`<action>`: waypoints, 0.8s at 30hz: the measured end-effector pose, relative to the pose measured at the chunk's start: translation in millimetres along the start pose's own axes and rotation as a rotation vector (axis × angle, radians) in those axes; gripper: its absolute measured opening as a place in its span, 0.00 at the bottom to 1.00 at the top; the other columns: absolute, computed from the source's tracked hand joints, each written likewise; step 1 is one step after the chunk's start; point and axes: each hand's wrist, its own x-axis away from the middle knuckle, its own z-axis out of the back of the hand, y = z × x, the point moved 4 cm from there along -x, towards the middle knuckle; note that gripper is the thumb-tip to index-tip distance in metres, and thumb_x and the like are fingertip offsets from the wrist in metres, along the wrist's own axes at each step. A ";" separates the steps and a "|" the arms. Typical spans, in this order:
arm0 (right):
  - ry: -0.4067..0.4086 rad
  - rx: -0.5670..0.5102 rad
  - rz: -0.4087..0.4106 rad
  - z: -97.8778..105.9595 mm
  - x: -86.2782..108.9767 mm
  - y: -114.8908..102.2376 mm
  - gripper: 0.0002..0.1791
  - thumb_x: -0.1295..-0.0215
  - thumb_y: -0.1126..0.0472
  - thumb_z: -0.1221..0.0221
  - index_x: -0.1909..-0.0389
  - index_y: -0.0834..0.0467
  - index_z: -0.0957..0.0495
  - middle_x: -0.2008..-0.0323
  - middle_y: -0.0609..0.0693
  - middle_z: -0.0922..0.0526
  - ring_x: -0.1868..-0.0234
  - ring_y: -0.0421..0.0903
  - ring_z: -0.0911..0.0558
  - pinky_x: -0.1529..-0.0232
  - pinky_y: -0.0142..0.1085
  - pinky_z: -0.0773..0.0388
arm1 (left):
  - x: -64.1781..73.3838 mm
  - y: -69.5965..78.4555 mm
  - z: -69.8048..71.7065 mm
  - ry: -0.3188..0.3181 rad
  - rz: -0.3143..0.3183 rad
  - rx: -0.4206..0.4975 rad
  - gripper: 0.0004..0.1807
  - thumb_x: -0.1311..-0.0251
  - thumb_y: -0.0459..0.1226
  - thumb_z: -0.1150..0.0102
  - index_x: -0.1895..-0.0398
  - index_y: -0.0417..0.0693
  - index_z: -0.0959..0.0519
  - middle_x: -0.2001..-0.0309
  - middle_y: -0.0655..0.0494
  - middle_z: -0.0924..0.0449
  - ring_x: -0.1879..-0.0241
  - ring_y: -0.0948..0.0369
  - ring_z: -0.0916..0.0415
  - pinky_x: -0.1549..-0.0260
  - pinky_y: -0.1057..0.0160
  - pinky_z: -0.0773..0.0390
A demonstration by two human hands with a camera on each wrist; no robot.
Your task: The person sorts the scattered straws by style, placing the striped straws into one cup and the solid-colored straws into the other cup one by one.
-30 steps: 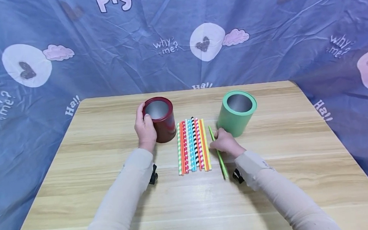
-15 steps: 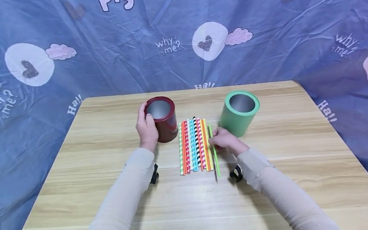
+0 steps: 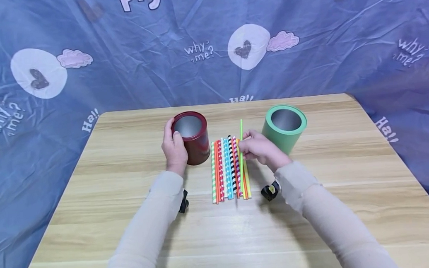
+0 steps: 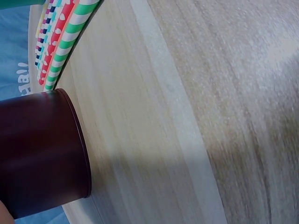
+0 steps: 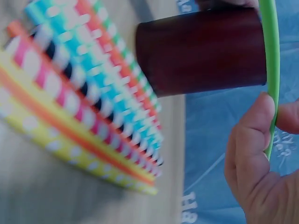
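R grip (image 3: 258, 148) pinches grn straw (image 5: 272, 56); L grip (image 3: 174, 150) wide round dk-red can (image 3: 198, 146).

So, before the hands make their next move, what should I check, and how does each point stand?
1. Right hand pinches the plain green straw: ok.
2. Left hand holds the dark red can, upright: ok.
3. Dark red can's mouth uncovered: ok.
4. Plain green straw over a can's mouth: not ok; it's over the straw row.
5. Green can upright and uncovered: ok.
6. Green can's bottom free inside: cannot tell, hidden.
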 end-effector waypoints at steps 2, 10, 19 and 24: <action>0.006 -0.032 0.026 -1.9 0.6 -9.3 0.21 0.56 0.75 0.55 0.61 0.58 0.47 0.81 0.47 0.36 0.82 0.38 0.33 0.78 0.27 0.26 | -0.1 0.2 0.4 0.000 0.001 0.002 0.25 0.39 0.33 0.63 0.38 0.51 0.31 0.41 0.53 0.28 0.44 0.57 0.31 0.44 0.56 0.32; 0.049 -0.144 0.157 -12.1 3.7 -49.8 0.20 0.51 0.77 0.54 0.60 0.56 0.46 0.81 0.48 0.32 0.83 0.39 0.30 0.74 0.29 0.22 | 0.1 -0.1 1.5 0.000 0.022 0.002 0.25 0.39 0.34 0.63 0.39 0.55 0.30 0.41 0.54 0.28 0.45 0.57 0.31 0.45 0.56 0.31; 0.148 -0.292 0.347 -23.8 2.4 -83.9 0.21 0.51 0.79 0.54 0.61 0.55 0.45 0.77 0.49 0.32 0.79 0.41 0.26 0.71 0.32 0.20 | -0.3 -0.8 2.5 0.021 0.025 -0.020 0.25 0.39 0.35 0.62 0.39 0.58 0.30 0.42 0.55 0.27 0.45 0.58 0.30 0.45 0.57 0.31; 0.223 -0.379 0.461 -31.0 1.0 -93.1 0.22 0.51 0.80 0.54 0.61 0.54 0.45 0.76 0.50 0.35 0.78 0.42 0.27 0.70 0.33 0.20 | -0.3 0.0 1.4 0.029 0.029 -0.026 0.25 0.41 0.35 0.62 0.40 0.57 0.29 0.42 0.54 0.26 0.45 0.58 0.29 0.46 0.58 0.31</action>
